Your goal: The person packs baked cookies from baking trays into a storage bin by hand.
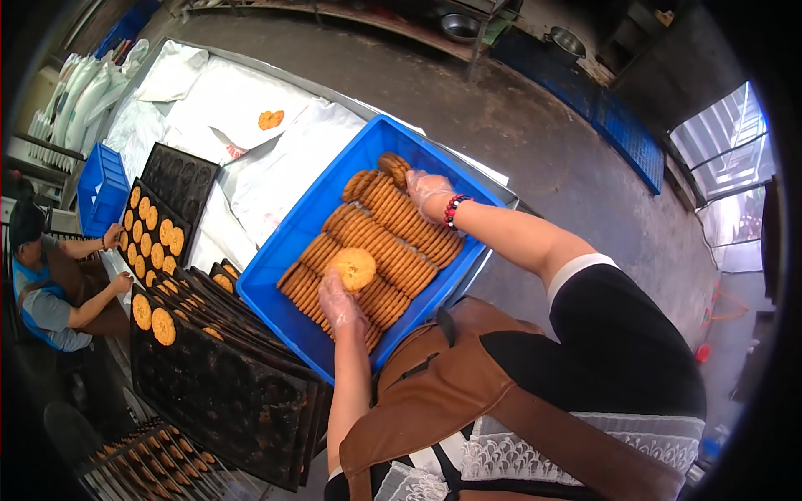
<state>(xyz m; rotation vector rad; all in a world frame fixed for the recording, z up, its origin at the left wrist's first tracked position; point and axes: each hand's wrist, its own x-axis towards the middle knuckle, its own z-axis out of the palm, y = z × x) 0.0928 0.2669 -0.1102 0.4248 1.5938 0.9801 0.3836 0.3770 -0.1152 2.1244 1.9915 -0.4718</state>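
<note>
A round golden cookie is gripped flat-side up by my left hand, which wears a clear plastic glove. It sits above rows of cookies standing on edge inside a blue crate. My right hand, also gloved and with a beaded bracelet at the wrist, has its fingers closed around cookies at the far end of the right-hand row. Part of that grip is hidden behind the hand.
Left of the crate, dark baking trays are stacked, some holding cookies. A co-worker reaches over another tray. White sheeting covers the table, with broken cookie pieces on it. Another blue crate stands farther left.
</note>
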